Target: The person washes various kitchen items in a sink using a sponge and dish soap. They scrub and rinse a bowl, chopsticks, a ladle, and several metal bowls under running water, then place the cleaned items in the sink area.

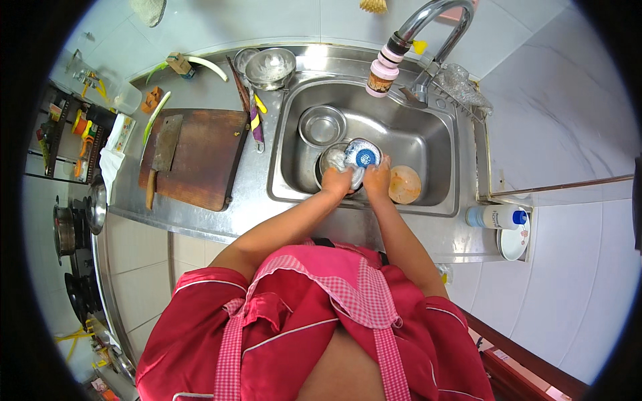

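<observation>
Over the left front part of the stainless steel sink (411,120), my right hand (377,175) grips the edge of a blue and white patterned bowl (363,152). My left hand (337,181) holds a pale, wet cloth (357,176) against that bowl. Beneath both hands sits a round metal pot or bowl (328,156), partly hidden. A shallow metal bowl (322,126) lies behind it in the sink. Right of my right hand is a pale bowl with orange stains (405,184).
The chrome faucet with a pink filter (382,75) overhangs the sink. To the left, a cleaver (168,143) lies on a wooden cutting board (210,150). Metal bowls (271,67) stand behind the sink's left corner. A bottle (494,217) and plates (514,240) are at the right.
</observation>
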{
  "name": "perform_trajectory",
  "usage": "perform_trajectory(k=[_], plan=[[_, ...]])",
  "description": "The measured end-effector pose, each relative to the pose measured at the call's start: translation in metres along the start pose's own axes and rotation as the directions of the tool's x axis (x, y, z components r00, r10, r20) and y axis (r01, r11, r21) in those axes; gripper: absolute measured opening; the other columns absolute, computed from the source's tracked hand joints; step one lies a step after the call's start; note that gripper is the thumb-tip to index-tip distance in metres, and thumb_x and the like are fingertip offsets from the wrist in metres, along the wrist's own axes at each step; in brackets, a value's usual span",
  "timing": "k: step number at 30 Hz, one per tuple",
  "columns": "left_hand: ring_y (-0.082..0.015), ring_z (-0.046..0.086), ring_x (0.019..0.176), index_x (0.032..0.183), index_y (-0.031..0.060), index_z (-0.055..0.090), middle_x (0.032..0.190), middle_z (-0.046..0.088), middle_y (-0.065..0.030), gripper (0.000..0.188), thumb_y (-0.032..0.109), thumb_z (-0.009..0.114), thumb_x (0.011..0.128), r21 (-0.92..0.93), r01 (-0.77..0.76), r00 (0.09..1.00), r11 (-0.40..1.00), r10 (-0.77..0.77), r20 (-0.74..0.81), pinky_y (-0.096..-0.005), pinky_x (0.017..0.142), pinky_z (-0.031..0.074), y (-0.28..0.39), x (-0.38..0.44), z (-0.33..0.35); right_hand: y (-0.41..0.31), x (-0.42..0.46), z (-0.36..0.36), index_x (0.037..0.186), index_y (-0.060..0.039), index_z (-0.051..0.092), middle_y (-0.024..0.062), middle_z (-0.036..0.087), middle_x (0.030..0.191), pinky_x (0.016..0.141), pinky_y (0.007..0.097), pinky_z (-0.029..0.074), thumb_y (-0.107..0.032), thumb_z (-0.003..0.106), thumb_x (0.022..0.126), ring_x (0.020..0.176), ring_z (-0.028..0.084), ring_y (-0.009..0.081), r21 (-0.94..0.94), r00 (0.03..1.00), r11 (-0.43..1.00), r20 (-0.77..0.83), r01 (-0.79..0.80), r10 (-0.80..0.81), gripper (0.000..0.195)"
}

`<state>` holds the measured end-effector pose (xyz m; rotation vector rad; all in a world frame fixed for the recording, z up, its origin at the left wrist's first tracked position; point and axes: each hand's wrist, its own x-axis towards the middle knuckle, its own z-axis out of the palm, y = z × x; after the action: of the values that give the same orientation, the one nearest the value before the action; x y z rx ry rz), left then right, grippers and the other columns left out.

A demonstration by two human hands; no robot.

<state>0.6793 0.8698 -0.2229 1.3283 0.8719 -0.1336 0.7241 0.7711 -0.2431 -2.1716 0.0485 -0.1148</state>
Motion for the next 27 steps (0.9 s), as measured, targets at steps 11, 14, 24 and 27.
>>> perform_trajectory(k=[11, 14, 24, 27], plan=[[-0.0429, 0.043, 0.111, 0.115, -0.0090, 0.047, 0.117, 0.048, -0.0295, 0.042, 0.013, 0.050, 0.079, 0.687, -0.697, 0.633, 0.205, 0.625, 0.457, -0.0461, 0.098, 0.032, -0.001, -0.006, -0.003, -0.001, -0.017, 0.000, 0.117, 0.0021, 0.049, 0.0311, 0.048, 0.118, 0.097, 0.0414, 0.034, -0.032, 0.041, 0.090, 0.113, 0.045, 0.0410, 0.101, 0.990, 0.995, 0.142, -0.021, 0.007, 0.044], [-0.0400, 0.048, 0.108, 0.113, -0.0078, 0.049, 0.113, 0.052, -0.0262, 0.039, 0.010, 0.049, 0.078, 0.513, -0.827, 0.497, 0.228, 0.722, 0.481, -0.0454, 0.100, 0.030, -0.009, 0.000, -0.003, -0.035, -0.023, -0.017, 0.113, -0.0003, 0.051, 0.0271, 0.053, 0.112, 0.088, 0.0406, 0.040, -0.025, 0.044, 0.089, 0.106, 0.051, 0.0390, 0.151, 0.969, 0.966, 0.162, -0.212, 0.187, 0.035], [-0.0194, 0.046, 0.120, 0.125, 0.0067, 0.048, 0.128, 0.049, -0.0114, 0.045, 0.017, 0.044, 0.082, 0.225, -0.508, 0.248, -0.832, 0.109, 0.963, -0.0454, 0.110, 0.015, 0.047, 0.003, -0.045, -0.005, 0.006, -0.031, 0.106, 0.0005, 0.056, 0.0222, 0.059, 0.104, 0.084, 0.0411, 0.043, -0.023, 0.046, 0.087, 0.098, 0.056, 0.0377, 0.035, 0.969, 0.994, 0.224, 0.103, -0.109, 0.032], [-0.0195, 0.041, 0.124, 0.129, 0.0019, 0.043, 0.133, 0.044, -0.0108, 0.049, 0.018, 0.044, 0.082, 0.140, -0.509, 0.059, -0.849, 0.128, 0.990, -0.0459, 0.110, 0.014, 0.045, 0.020, -0.052, -0.016, -0.003, -0.031, 0.104, -0.0006, 0.056, 0.0220, 0.061, 0.100, 0.082, 0.0430, 0.044, -0.025, 0.045, 0.087, 0.093, 0.057, 0.0393, -0.004, 0.969, 0.989, 0.200, 0.147, -0.143, 0.032]])
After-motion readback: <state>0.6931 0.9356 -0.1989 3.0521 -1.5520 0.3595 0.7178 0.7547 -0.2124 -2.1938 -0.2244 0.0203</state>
